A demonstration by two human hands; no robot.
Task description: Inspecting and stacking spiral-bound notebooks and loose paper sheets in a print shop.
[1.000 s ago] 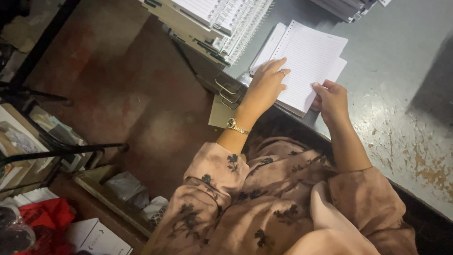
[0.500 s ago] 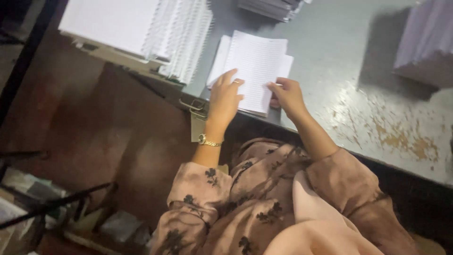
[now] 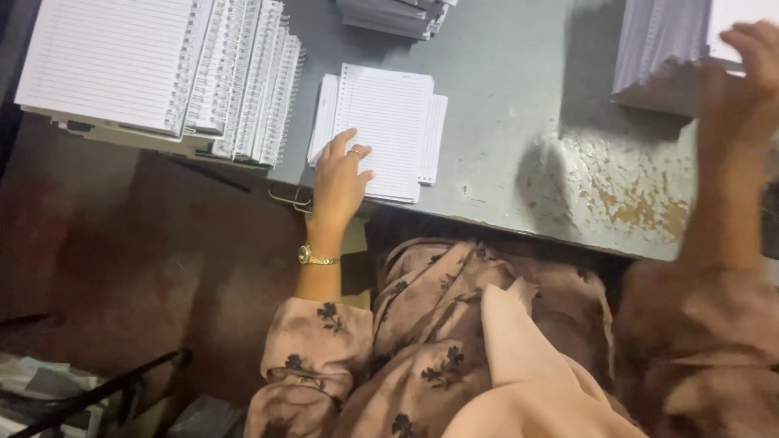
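Observation:
My left hand (image 3: 339, 176) lies flat, fingers spread, on the near left corner of a small stack of lined, hole-punched paper sheets (image 3: 386, 126) on the grey table (image 3: 519, 154). A gold watch is on that wrist. My right hand (image 3: 751, 77), blurred, reaches far right onto a tall pile of white paper (image 3: 665, 53) at the table's back right; its fingers rest on the top sheets. Whether it grips any sheet is unclear.
Spiral-bound lined notebooks (image 3: 154, 73) lie fanned at the back left. Another paper stack (image 3: 398, 16) sits at the top centre. The table's paint is worn and rusty (image 3: 625, 203) near the front edge. Below left is a dark reddish floor (image 3: 146, 268).
My right hand has left the small sheet stack and swung right to the tall paper pile. My left hand stays on the small stack. The view has shifted.

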